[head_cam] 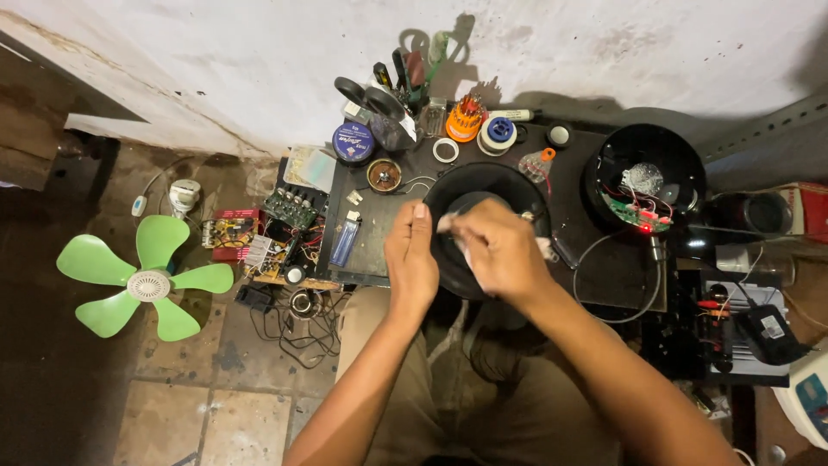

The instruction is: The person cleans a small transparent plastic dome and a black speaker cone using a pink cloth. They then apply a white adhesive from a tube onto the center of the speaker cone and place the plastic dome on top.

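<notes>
A round black speaker-like part [483, 185] sits on the dark work table [595, 276] in front of me. My left hand [410, 259] grips its left side, fingers upright against the rim. My right hand [493, 248] is closed over its middle and pinches a small pale piece, perhaps cloth or paper; what it is stays unclear. Most of the part's centre is hidden under my hands.
A black round housing with a circuit board and a lit red light [645, 185] lies at the right. Tape rolls [498, 134], a round blue tin [353, 141], scissors and screwdrivers [392, 91] line the wall. Circuit boards [259, 237] and a green fan blade [147, 278] lie left.
</notes>
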